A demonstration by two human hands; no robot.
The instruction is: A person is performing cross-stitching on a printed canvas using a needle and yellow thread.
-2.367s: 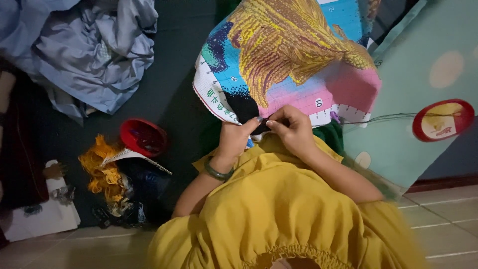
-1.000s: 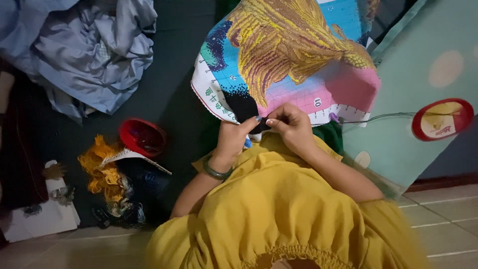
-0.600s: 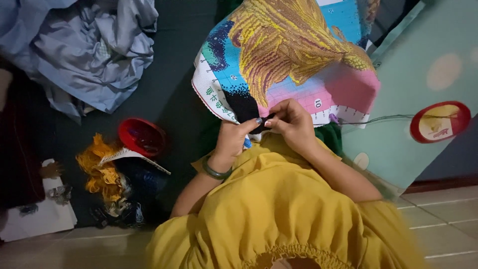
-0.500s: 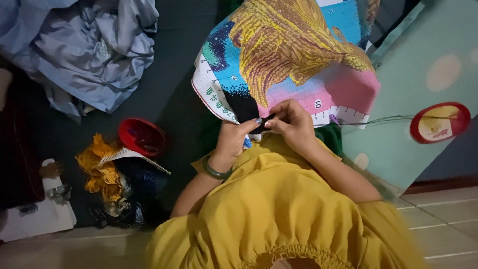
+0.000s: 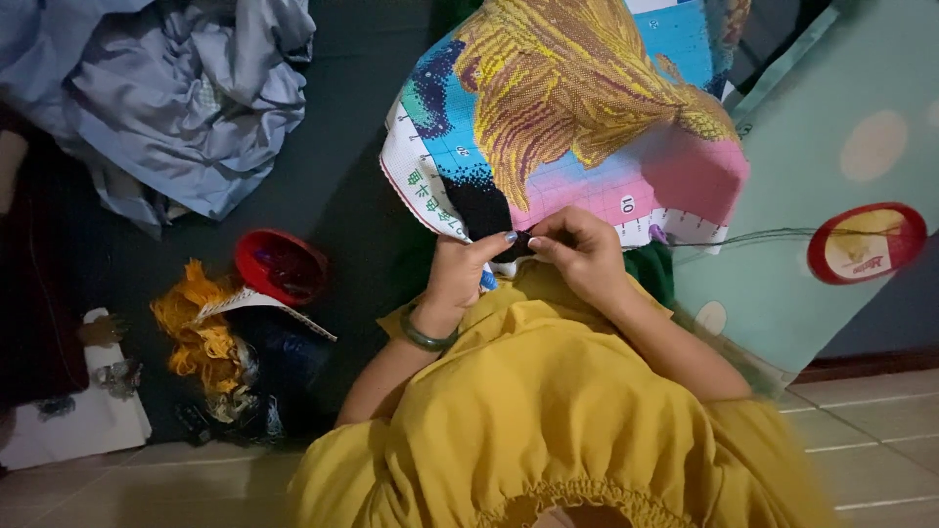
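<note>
A cross-stitch canvas (image 5: 577, 117) with yellow, blue, pink and black stitching lies draped over my lap. My left hand (image 5: 458, 272), with a green bangle on its wrist, pinches the canvas's near edge at the black patch. My right hand (image 5: 585, 252) holds the same edge just beside it, fingertips closed together at the black stitching; a needle is too small to make out. A dark thread (image 5: 753, 235) runs from the canvas edge off to the right. I wear a mustard yellow dress (image 5: 548, 420).
Crumpled grey-blue cloth (image 5: 166, 98) lies at the upper left on a dark mat. A red bowl (image 5: 280, 266) and a heap of yellow-orange yarn (image 5: 201, 328) sit to the left. A teal dotted mat (image 5: 831, 156) with a round red lid (image 5: 866, 242) lies right. Tiled floor (image 5: 861, 430) is below.
Both hands stay at the canvas's near edge with only small finger motions. The canvas has shifted slightly; nothing was picked up or let go.
</note>
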